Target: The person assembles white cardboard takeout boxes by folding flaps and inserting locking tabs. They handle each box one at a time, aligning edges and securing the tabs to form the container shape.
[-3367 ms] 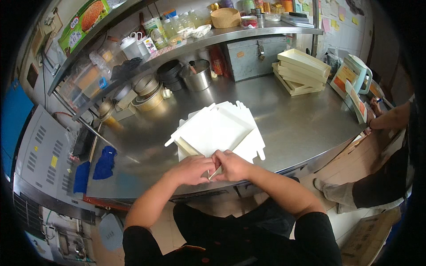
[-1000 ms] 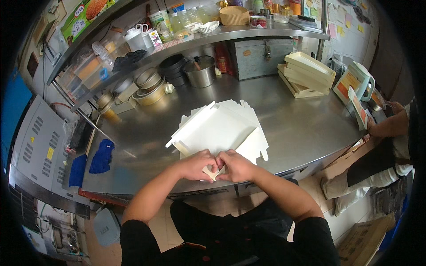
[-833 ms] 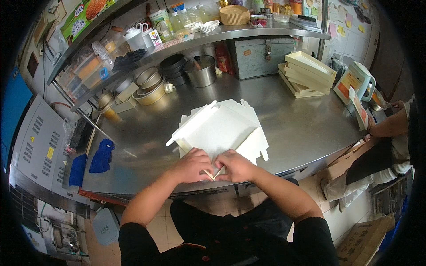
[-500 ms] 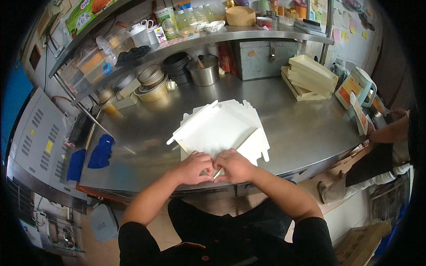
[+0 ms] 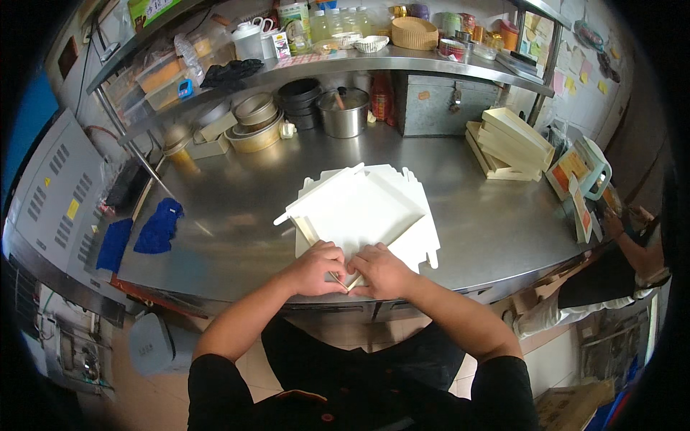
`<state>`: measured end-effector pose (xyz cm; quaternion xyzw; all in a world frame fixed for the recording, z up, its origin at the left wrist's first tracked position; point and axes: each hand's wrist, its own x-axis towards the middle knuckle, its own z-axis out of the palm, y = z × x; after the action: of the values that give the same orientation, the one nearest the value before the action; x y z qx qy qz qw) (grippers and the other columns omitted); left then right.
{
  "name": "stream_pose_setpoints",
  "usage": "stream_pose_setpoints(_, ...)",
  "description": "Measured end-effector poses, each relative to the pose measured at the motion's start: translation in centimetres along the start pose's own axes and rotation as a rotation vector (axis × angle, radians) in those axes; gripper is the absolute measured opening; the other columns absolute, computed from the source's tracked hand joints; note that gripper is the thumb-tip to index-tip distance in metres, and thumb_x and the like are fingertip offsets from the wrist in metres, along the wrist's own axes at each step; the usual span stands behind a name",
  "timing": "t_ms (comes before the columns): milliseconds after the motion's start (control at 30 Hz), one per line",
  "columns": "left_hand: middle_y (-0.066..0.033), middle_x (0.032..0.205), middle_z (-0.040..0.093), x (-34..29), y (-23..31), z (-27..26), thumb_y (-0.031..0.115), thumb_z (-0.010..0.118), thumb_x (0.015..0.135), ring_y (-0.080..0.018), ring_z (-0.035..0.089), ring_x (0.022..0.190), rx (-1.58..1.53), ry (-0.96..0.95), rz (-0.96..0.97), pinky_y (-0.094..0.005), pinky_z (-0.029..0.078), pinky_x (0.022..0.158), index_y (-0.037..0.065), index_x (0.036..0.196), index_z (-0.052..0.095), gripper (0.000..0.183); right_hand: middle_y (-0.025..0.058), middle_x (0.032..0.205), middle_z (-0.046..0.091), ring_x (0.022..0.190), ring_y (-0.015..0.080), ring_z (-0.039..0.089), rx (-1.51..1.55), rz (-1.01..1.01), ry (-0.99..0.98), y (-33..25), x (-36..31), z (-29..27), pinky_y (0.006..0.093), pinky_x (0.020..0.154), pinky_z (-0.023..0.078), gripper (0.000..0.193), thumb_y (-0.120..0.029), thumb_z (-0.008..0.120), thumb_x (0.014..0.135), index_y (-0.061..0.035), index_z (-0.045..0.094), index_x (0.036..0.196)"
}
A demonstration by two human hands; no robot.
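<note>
A partly folded white cardboard box (image 5: 359, 208) lies on the steel worktop at my front, with more flat white card edges showing under it. Its near corner points toward me, and low walls stand along the sides. My left hand (image 5: 317, 270) is closed on the left wall beside that corner. With thumb and fingers, my right hand (image 5: 382, 271) pinches the wall on the corner's other side. The two hands nearly touch, and folded card edges show between them. My fingers partly hide the corner tabs.
Folded cream boxes (image 5: 512, 147) are stacked at the back right. Behind stand a grey metal chest (image 5: 445, 108), a steel pot (image 5: 343, 118) and round pans (image 5: 255, 126). Blue cloths (image 5: 159, 226) lie at left. Another person's arm (image 5: 640, 251) shows at the right edge.
The view has shifted slightly, so the worktop sits a little differently. Both hands keep their grip at the box's near corner. The person at right has moved their arms.
</note>
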<state>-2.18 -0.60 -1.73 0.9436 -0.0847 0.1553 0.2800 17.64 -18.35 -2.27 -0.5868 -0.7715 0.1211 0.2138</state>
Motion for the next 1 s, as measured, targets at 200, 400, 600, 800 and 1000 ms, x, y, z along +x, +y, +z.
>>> stream_pose_setpoints(200,0.0002,0.087,0.067,-0.8,0.0,0.7,0.025,0.098,0.072,-0.0237,0.065,0.095,0.043,0.068,-0.004,-0.0398,0.048,0.094,0.015,0.080,0.077,0.025,0.0113,0.116,0.066,0.114,0.0341,0.063,-0.158,-0.038,0.033,-1.4,0.1,-0.4,0.0487,0.101,0.048,0.042,-0.037,0.088,0.087,-0.0083,0.069,0.111)
stream_pose_setpoints(400,0.0010,0.087,0.068,-0.7,0.5,0.6,0.023,0.098,0.071,-0.0239,0.064,0.094,0.033,0.091,-0.014,-0.0394,0.048,0.094,0.014,0.080,0.076,0.025,0.0107,0.112,0.065,0.119,0.0343,0.062,-0.104,-0.015,-0.033,-0.9,0.3,0.4,0.0493,0.101,0.048,0.040,-0.034,0.087,0.087,-0.0071,0.069,0.110)
stream_pose_setpoints(600,0.0015,0.089,0.069,-1.0,0.3,0.6,0.023,0.097,0.072,-0.0241,0.064,0.095,0.039,0.076,-0.024,-0.0396,0.048,0.095,0.015,0.082,0.076,0.024,0.0096,0.109,0.064,0.114,0.0323,0.062,-0.101,-0.039,-0.039,-1.4,0.7,-0.1,0.0464,0.098,0.047,0.034,-0.032,0.087,0.087,-0.0097,0.070,0.106)
stream_pose_setpoints(800,0.0015,0.093,0.070,-1.0,0.5,0.8,0.026,0.096,0.074,-0.0245,0.065,0.099,0.041,0.069,-0.072,-0.0402,0.049,0.097,0.015,0.086,0.076,0.026,0.0060,0.106,0.065,0.111,0.0302,0.061,0.028,-0.089,0.046,-0.9,0.2,0.0,0.0458,0.097,0.046,0.030,-0.025,0.090,0.082,-0.0128,0.072,0.103)
stream_pose_setpoints(1000,0.0001,0.096,0.072,-0.8,0.2,0.3,0.040,0.095,0.079,-0.0244,0.065,0.099,0.113,-0.016,0.017,-0.0406,0.047,0.096,0.014,0.090,0.073,0.036,0.0059,0.103,0.070,0.105,0.0306,0.064,0.160,-0.172,0.157,0.1,0.0,0.4,0.0435,0.098,0.047,0.032,-0.021,0.093,0.079,-0.0136,0.074,0.104)
